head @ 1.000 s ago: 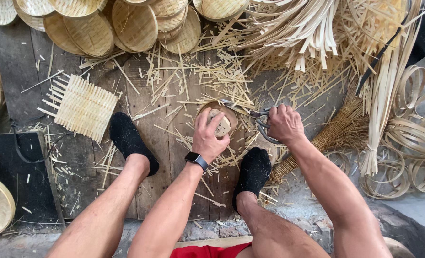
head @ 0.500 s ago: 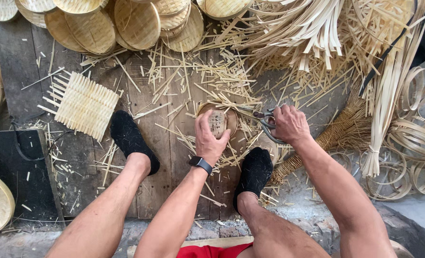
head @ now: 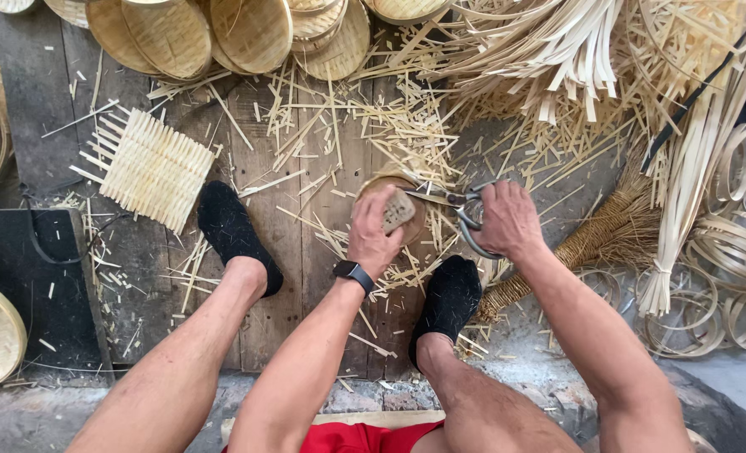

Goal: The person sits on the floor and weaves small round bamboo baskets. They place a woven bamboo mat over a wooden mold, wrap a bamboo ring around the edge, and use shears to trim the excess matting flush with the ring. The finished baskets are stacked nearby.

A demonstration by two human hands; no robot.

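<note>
Below, as seen from the head camera:
Left hand [head: 374, 235]: fingers closed on a small woven bamboo piece [head: 397, 210], pressing it against a round wooden block [head: 387, 186] on the plank floor [head: 272, 210].
Right hand [head: 507, 220]: fingers closed around the handles of scissors [head: 461, 205], blades pointing left and meeting the piece's edge.
Feet: black socks [head: 234, 235], one either side of the block.
Surroundings: woven mat [head: 150, 168] to the left; round baskets [head: 247, 33] stacked along the top; bamboo strips [head: 557, 50] at upper right; bamboo hoops [head: 738, 252] at far right.
</note>
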